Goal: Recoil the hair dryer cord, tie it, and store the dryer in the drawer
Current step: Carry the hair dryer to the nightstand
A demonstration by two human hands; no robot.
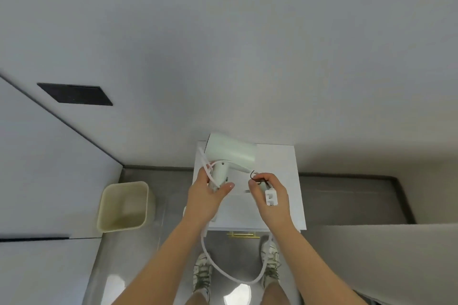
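Fingers [228, 185] of the left hand [205, 195] are wrapped round the handle of the hair dryer [230, 151], trapping a couple of turns of the cord [223, 270] against it. The right hand [270, 195] has curled fingers pinching a thin black tie [253, 174]. The plug [270, 197] rests against that same hand, though exactly how it is gripped cannot be made out. The dryer lies on its side on the small white desk [280, 163], barrel toward the wall. Most of the cord is not yet coiled and hangs off the front edge in one long loop down between the shoes [202, 272]. A brass-coloured drawer handle [244, 235] shows just under the desk's front edge, and the drawer looks closed. Handling estimate: the dryer is a rigid, smooth plastic shell, probably light enough for one hand, and the handle is the sensible place to hold it. The cord is limp but springy, so loops will likely slip open unless pinned by the thumb. The tie is fine wire-like stock, easy to drop, so keep it pinched near its end. A beige bin [124, 205] stands on the floor to the left.
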